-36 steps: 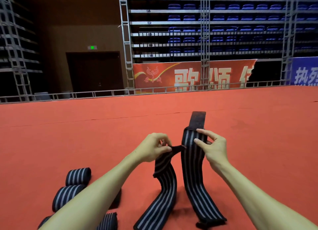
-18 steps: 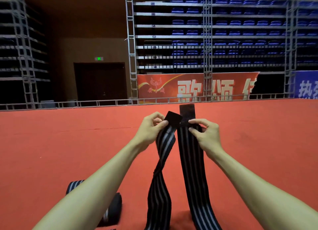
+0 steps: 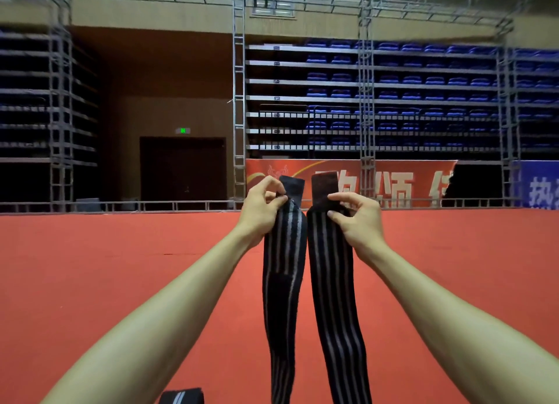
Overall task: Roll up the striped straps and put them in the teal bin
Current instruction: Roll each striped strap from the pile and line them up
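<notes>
Evidently to straighten them for rolling, left hand [image 3: 262, 214] pinches left strap [image 3: 282, 282]; right hand [image 3: 358, 220] pinches right strap [image 3: 331, 282], both dangling.

The left strap [image 3: 284, 267] and right strap [image 3: 330, 267], black, grey-striped, hang unrolled.

My left hand [image 3: 260, 217] and my right hand [image 3: 360, 223] are both bare, with nothing over the fingers or palms. My left forearm [image 3: 169, 307] and right forearm [image 3: 423, 297] are bare too, uncovered from the lower corners of the view up to the wrists (whatever I wear above the elbows lies outside the frame). Both forearms look long, lean and smooth, broad near the camera and narrowing to slim wrists. A short, trimmed nail [image 3: 331, 214] shows on my right thumb. The knuckles on both hands stand out as small ridges. Finer detail is too soft to tell.
</notes>
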Demonstrator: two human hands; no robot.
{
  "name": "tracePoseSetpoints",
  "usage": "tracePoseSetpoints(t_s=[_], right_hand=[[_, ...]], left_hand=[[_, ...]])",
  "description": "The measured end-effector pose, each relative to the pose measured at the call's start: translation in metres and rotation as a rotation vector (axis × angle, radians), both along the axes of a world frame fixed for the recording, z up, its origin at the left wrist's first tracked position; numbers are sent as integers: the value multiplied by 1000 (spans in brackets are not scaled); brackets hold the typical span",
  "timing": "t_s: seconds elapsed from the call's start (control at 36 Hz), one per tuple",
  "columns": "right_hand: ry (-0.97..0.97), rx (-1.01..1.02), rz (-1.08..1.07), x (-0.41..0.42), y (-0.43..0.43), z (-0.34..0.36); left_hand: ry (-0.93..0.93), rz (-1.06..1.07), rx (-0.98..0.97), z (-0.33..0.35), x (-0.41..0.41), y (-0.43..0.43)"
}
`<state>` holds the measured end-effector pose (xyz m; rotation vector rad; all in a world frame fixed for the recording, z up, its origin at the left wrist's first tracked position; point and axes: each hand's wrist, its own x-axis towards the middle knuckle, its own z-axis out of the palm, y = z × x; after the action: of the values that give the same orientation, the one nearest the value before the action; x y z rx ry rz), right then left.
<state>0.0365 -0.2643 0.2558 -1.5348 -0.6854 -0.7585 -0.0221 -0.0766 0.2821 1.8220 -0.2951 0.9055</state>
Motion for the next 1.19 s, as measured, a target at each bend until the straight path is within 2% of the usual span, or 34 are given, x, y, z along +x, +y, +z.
tracePoseSetpoints(t_s=[0.33,0.53,0.94,1.11,1.19], right_hand=[[39,-46,-47,6,8,23],[70,40,32,4,15,44],[112,88,231,-13,31,24],[67,67,231,-21,32,22],[52,70,215,-22,30,22]], left_hand=[[26,-99,156,2,-1,10],[-101,-145,0,18,-5,13],[-79,-311,-212,9,-6,4],[-93,-306,-285,8,-8,-2],[-98,-273,-257,6,-8,-4]])
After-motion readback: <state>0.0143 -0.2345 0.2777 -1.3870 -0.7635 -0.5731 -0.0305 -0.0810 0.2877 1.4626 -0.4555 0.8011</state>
